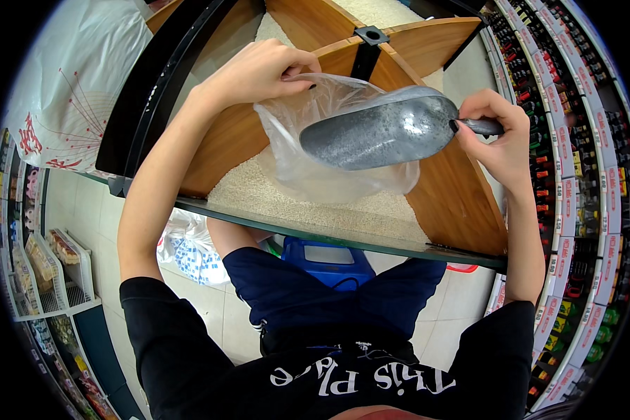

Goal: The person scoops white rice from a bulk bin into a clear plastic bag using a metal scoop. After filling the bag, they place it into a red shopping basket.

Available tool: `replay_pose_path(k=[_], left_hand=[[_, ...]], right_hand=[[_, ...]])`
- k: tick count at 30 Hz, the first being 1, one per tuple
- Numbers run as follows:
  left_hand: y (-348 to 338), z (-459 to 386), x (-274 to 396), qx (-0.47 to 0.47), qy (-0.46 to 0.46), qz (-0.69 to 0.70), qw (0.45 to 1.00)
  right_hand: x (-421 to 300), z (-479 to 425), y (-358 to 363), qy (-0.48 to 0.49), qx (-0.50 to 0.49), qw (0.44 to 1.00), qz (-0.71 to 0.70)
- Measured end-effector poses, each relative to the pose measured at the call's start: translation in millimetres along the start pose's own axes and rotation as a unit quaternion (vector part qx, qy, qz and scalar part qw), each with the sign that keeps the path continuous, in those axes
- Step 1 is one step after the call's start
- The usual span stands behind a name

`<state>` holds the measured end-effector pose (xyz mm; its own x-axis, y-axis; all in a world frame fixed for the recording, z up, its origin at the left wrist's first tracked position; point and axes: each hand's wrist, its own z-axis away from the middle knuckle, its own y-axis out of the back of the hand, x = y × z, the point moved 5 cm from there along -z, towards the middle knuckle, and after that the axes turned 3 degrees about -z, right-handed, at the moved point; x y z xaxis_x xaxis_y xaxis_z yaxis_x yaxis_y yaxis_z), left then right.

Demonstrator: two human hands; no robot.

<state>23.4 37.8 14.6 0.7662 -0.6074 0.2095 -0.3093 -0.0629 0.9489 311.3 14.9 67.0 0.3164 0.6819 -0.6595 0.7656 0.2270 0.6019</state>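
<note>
My left hand (273, 71) pinches the rim of a clear plastic bag (289, 136) at its upper left. By its short handle, my right hand (496, 134) grips a metal scoop (380, 131). The scoop lies tilted across the bag's mouth, its tip pointing left; whether the tip is inside the bag or in front of it I cannot tell. No grain shows in the scoop's visible part. Below the bag, pale rice grains (241, 184) cover the floor of a wedge-shaped wooden bin. The lower part of the bag hangs just over the grain.
Wooden dividers (446, 194) and a glass front edge (315, 236) bound the bin. A black post (367, 52) stands behind the bag. Bottle shelves (583, 210) line the right. A large printed plastic bag (79, 79) is at upper left. A blue container (320, 257) sits below the glass.
</note>
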Motion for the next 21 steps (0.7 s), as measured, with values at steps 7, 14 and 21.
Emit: replay_pose_path(k=[7,14,21], left_hand=[[-2,0,-1,0.017,-0.009,0.01,1.0],[-1,-2,1,0.025,-0.019,0.02,0.999],[2,1,2,0.032,-0.022,0.016,0.999]], right_hand=[[-10,1,7,0.05,0.03,0.998,0.013],[-30,4,-13,0.129,-0.064,0.988,0.055],[-17,25,-62,0.115,-0.272,0.93,0.218]])
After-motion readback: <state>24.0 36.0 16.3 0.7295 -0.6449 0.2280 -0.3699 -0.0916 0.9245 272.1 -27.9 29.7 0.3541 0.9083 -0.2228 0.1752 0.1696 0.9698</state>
